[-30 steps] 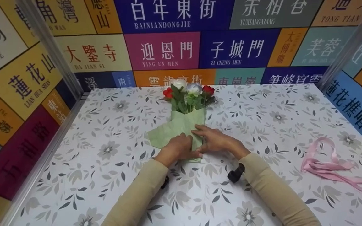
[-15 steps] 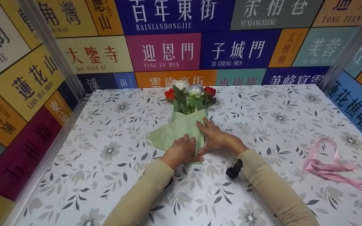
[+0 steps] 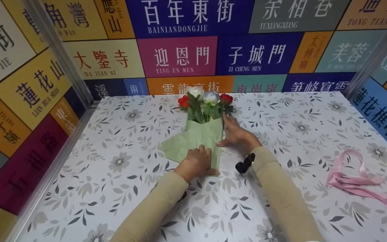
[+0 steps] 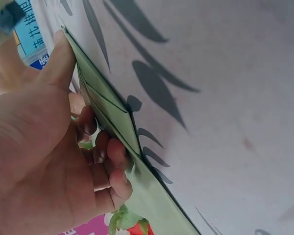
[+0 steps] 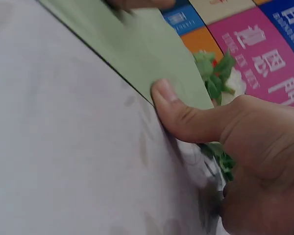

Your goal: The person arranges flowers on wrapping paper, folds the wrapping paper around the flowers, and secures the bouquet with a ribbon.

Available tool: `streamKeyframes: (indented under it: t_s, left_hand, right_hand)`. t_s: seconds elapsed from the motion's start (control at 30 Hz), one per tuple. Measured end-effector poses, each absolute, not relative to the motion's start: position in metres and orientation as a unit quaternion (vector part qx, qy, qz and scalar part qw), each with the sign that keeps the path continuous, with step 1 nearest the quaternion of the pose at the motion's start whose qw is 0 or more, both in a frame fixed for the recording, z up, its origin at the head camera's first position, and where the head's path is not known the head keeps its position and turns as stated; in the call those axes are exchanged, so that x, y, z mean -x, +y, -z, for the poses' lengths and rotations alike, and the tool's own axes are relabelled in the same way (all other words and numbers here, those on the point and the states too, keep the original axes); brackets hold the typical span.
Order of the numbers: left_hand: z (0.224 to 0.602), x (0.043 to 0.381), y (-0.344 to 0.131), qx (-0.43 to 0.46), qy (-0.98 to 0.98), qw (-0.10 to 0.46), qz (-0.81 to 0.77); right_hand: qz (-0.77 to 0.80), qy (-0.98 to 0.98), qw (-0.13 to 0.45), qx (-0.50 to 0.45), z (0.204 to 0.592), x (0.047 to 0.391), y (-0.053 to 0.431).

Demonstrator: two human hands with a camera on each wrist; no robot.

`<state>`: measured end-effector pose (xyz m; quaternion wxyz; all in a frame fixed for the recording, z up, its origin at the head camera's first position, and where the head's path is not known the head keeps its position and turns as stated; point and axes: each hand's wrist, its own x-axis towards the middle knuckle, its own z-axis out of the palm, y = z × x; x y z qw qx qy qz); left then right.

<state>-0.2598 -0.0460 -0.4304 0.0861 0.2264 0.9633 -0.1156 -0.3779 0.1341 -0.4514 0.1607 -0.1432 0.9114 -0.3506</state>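
Observation:
A bouquet with a white flower [image 3: 196, 91], a pale lilac flower [image 3: 211, 97] and red roses [image 3: 226, 98] lies on the table, its lower part inside pale green wrapping paper [image 3: 200, 132]. With bent fingers, my left hand [image 3: 197, 162] holds the paper down near its bottom end; its thumb [image 4: 63, 58] lies along the bottom corner. My right hand [image 3: 239, 135] is at the paper's right edge, fingers stretched toward the flowers. In the right wrist view its thumb [image 5: 179, 115] presses on that edge; its other fingers are mostly hidden there. The stems are hidden by the paper.
A loose pink ribbon [image 3: 348, 181] lies on the right side of the table [image 3: 281, 201], which has a leaf-and-flower cover. Colourful printed panels [image 3: 176, 55] stand behind and at both sides. A black wrist device [image 3: 245, 163] hangs beneath the right wrist.
My right hand has slid up along the paper's right edge, away from the left hand and toward the flowers. The left hand stays near the paper's bottom.

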Motion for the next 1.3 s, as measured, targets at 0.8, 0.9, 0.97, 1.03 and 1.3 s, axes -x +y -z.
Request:
streamKeyframes:
  t_s: [0.8,0.9,0.97,1.03,1.3]
  left_hand:
    - [0.436,0.258,-0.049,-0.191,0.972,0.116,0.075]
    - [0.436,0.258,-0.048,-0.191,0.971,0.118,0.083]
    - [0.435,0.259,-0.047,-0.187,0.971,0.124,0.082]
    - [0.435,0.26,-0.046,-0.183,0.971,0.13,0.078]
    - [0.435,0.262,-0.044,-0.177,0.973,0.131,0.063]
  right_hand:
    - [0.49,0.87,0.019,-0.053,0.468,0.41,0.117]
    - [0.49,0.869,0.009,-0.07,0.467,0.409,0.116]
    - [0.477,0.875,-0.011,-0.082,0.468,0.41,0.114]
    - [0.45,0.888,-0.023,-0.09,0.469,0.412,0.112]
    - [0.494,0.866,0.023,-0.075,0.459,0.414,0.127]
